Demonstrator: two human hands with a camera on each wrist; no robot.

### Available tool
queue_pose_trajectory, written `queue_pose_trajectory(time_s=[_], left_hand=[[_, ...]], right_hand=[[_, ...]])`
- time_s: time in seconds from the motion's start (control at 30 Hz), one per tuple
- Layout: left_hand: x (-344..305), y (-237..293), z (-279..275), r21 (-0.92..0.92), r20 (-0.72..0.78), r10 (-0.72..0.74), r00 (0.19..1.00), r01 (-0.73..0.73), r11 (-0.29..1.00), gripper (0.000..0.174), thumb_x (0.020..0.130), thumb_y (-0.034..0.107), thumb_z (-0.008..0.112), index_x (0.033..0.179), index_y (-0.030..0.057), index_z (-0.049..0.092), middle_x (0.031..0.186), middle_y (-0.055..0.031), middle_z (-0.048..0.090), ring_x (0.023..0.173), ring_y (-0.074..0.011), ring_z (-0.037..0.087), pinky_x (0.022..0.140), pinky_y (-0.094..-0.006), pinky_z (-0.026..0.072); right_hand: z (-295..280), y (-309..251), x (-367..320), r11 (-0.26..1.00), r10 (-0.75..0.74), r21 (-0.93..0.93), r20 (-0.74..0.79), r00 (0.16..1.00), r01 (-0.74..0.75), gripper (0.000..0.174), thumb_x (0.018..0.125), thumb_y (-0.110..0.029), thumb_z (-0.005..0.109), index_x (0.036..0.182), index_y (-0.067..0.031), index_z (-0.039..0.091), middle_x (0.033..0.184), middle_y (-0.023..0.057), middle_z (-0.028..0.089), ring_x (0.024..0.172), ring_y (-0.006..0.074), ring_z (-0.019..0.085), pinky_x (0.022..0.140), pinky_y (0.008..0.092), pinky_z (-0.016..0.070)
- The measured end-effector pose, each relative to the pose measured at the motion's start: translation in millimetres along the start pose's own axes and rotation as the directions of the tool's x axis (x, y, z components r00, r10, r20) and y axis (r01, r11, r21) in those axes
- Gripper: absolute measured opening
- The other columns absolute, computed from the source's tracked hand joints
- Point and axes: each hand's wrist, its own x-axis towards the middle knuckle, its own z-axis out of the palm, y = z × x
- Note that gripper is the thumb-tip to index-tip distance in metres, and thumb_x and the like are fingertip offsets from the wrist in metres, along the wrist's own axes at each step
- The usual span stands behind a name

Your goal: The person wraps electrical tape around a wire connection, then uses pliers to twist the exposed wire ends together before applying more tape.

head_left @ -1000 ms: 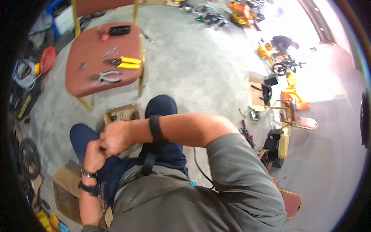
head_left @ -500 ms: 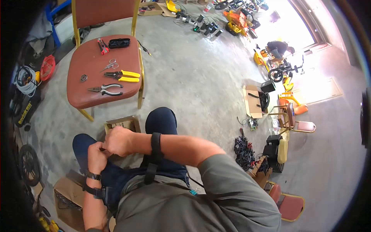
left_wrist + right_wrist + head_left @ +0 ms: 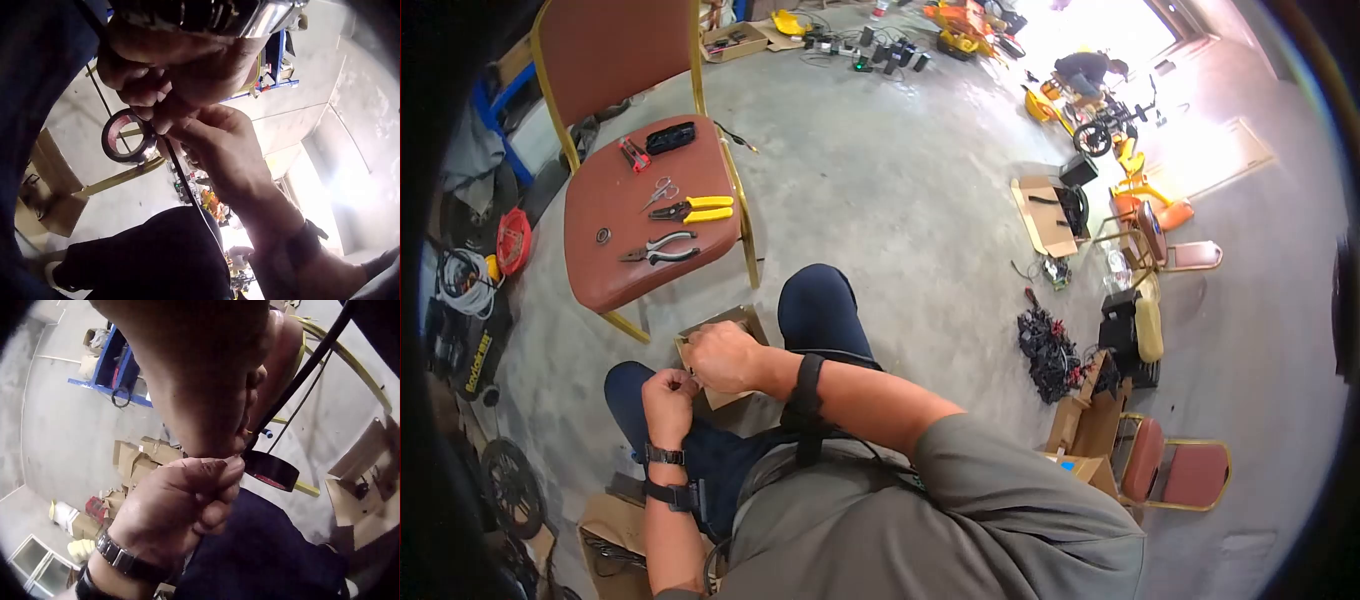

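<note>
In the head view my left hand (image 3: 668, 408) and right hand (image 3: 725, 356) meet over my lap, fingertips together. A thin black cable (image 3: 181, 175) runs through both sets of fingers in the left wrist view. My left fingers pinch it, and the right thumb and fingertips grip it right beside them. Close by the fingertips hangs a roll of black electrical tape (image 3: 278, 464), its inner core reddish. The fingers hide the spot where cable and tape come together.
A chair (image 3: 640, 280) ahead bears pliers (image 3: 662, 250), yellow-handled wire strippers (image 3: 700, 208), scissors (image 3: 662, 190), a red cutter (image 3: 635, 155), a black case (image 3: 671, 137) and a small ring (image 3: 603, 236). An open cardboard box (image 3: 725, 398) stands between my knees. Tangled black cables (image 3: 1045, 350) lie right.
Both hands stay together and have shifted slightly right and down in the head view, the right hand turning a little. The chair appears farther left as the view has swung.
</note>
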Motion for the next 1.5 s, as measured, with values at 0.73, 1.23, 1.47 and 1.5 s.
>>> queue_pose_trajectory(time_s=[0.73,1.23,1.47,1.5], left_hand=[[-39,43,-10,0.177,0.209,-0.065,0.976,0.028,0.984,0.018,0.082,0.008,0.076,0.094,-0.0031,0.071,0.082,-0.0060,0.072,0.072,-0.0116,0.064,0.067,-0.0288,0.0516],[-91,-19,28,-0.243,0.168,-0.312,0.935,0.346,0.906,0.048,0.083,0.007,0.080,0.125,-0.0010,0.058,0.123,-0.0079,0.061,0.092,-0.0131,0.062,0.077,-0.0276,0.0525],[-57,-42,42,-0.771,0.159,-0.131,0.979,0.206,0.602,0.075,0.086,0.003,0.077,0.150,0.0015,0.038,0.140,-0.0091,0.053,0.113,-0.0165,0.059,0.093,-0.0312,0.0549],[-54,-44,43,-0.814,0.173,-0.134,0.976,0.218,0.538,0.072,0.086,0.003,0.076,0.149,0.0013,0.040,0.137,-0.0090,0.056,0.112,-0.0161,0.060,0.091,-0.0307,0.0552]], right_hand=[[-22,27,-97,0.840,0.200,0.525,-0.060,0.978,-0.140,0.017,0.088,-0.013,0.062,0.099,-0.0018,0.069,0.093,0.0198,0.069,0.089,0.0409,0.066,0.077,0.0471,0.0523],[-21,26,-80,0.763,0.172,0.611,0.123,0.977,-0.212,0.018,0.088,-0.014,0.062,0.097,-0.0006,0.070,0.084,0.0217,0.068,0.081,0.0418,0.067,0.074,0.0445,0.0524],[-14,42,-54,0.689,0.258,0.543,0.434,0.863,-0.479,0.020,0.091,-0.015,0.063,0.097,0.0014,0.071,0.078,0.0146,0.069,0.071,0.0241,0.067,0.068,0.0373,0.0516],[-15,43,-51,0.657,0.285,0.514,0.508,0.813,-0.552,0.020,0.091,-0.016,0.063,0.097,0.0016,0.071,0.078,0.0129,0.068,0.070,0.0211,0.066,0.067,0.0363,0.0513]])
